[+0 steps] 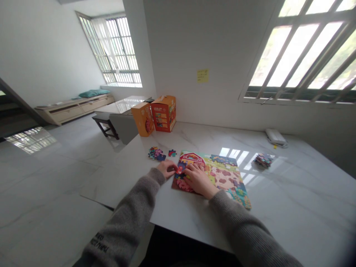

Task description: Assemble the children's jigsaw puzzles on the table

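Note:
A farm-scene jigsaw puzzle (222, 176) with a red barn and a spotted cow lies on the white marble-patterned table. At its left side, my left hand (167, 169) pinches the edge of a red and dark blue puzzle piece (180, 170). My right hand (198, 179) rests over the puzzle, its fingertips at the same piece's right side and its palm covering part of the picture. Beyond my left hand lies a heap of loose puzzle pieces (156, 152), and a single loose piece (172, 152) sits between that heap and the puzzle.
A stack of puzzle pieces (263, 160) stands on the table's right half. Two orange boxes (164, 113) stand at the back left edge. A white device (276, 137) lies near the wall at the back right. The table's front edge (189, 237) is close to my body.

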Demonstrator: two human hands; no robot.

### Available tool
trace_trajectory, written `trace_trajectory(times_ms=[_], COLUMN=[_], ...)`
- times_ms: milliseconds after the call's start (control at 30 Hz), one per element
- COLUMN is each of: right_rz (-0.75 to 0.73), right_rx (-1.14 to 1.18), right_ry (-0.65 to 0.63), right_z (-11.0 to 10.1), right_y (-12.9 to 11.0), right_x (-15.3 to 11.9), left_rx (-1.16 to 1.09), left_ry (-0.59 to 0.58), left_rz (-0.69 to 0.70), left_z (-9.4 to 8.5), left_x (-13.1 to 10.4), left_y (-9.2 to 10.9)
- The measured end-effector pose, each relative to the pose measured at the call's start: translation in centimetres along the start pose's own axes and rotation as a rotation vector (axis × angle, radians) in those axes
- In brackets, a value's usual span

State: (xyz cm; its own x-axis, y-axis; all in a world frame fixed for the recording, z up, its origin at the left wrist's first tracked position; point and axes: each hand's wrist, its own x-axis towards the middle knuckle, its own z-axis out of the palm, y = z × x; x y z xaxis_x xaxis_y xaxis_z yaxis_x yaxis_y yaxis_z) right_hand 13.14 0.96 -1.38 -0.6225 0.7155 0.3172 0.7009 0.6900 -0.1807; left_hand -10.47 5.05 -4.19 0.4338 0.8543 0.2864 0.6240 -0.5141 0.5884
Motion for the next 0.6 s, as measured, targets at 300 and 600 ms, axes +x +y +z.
trace_trajectory(times_ms=[300, 600], right_rz=[0.011, -0.022], right_rx=[0.020, 0.179], right_ry=[0.015, 0.081], right_z=[0.2, -2.4], right_y=[0.0, 0.9], right_x=[-0.1, -1.6], left_rx=[0.054, 0.318], left_ry=[0.013, 0.464], left_rz=[-0.008, -0.208], left_z=[-0.2, -3.3], left_x=[0.0, -0.7], left_y=[0.0, -2.9])
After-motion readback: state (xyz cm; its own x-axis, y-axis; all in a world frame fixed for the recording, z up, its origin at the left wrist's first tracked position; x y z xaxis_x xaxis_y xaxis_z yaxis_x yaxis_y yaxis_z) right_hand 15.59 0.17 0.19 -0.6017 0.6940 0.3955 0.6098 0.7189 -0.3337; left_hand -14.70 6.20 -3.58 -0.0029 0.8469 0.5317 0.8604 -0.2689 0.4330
